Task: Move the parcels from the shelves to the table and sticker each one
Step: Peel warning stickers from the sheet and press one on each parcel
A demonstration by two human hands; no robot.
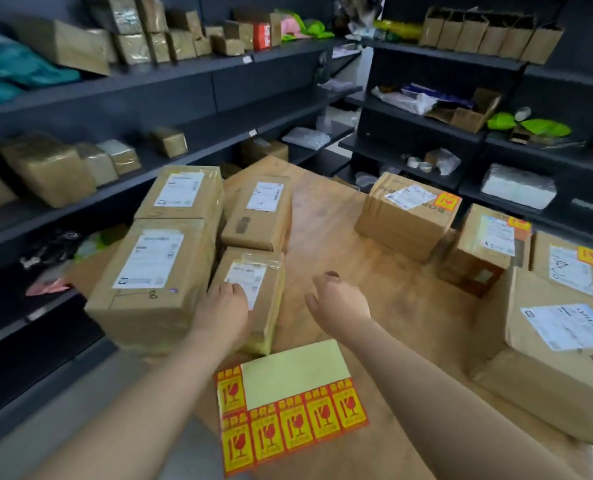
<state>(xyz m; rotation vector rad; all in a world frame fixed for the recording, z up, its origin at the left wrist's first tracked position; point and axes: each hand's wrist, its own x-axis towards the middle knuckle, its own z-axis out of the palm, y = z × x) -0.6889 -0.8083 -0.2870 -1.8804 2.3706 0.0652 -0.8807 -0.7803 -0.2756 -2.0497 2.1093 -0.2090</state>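
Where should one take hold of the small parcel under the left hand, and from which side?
Probably by its free right long edge, coming from the right and above. The small parcel lies flat, its left side close beside the large box, where fingers would hardly fit. The left hand rests on its top.

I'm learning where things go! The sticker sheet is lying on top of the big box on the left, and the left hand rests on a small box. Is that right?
Almost. The head view shows the sticker sheet lying flat on the table, nearer than the boxes, not on the big box. The left hand does rest on a small box.
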